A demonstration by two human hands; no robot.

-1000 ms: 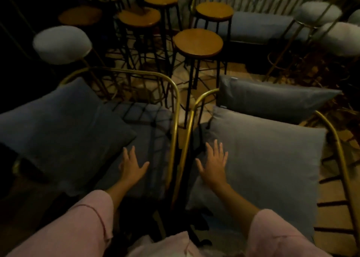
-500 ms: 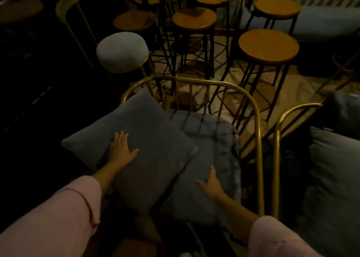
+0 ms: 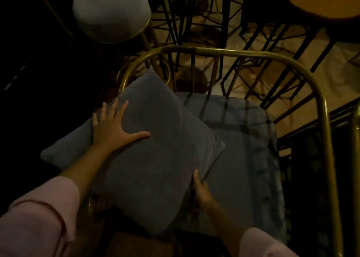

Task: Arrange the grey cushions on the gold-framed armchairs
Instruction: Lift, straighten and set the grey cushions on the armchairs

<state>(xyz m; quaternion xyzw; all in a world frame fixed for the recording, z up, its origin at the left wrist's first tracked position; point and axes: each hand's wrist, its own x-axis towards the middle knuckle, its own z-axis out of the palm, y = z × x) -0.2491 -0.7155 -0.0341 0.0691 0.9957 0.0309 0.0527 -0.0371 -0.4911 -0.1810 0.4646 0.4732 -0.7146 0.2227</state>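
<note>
While both hands hold it, grey cushion (image 3: 155, 149) on armchair (image 3: 253, 56) seat

No readable text, labels or numbers anywhere.

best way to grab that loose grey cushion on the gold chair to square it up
Take the grey cushion by opposite edges, from the chair's open front. It lies turned cornerwise, overhanging the seat pad leftward: left hand near the far-left edge, right hand at the near-right edge.
</note>
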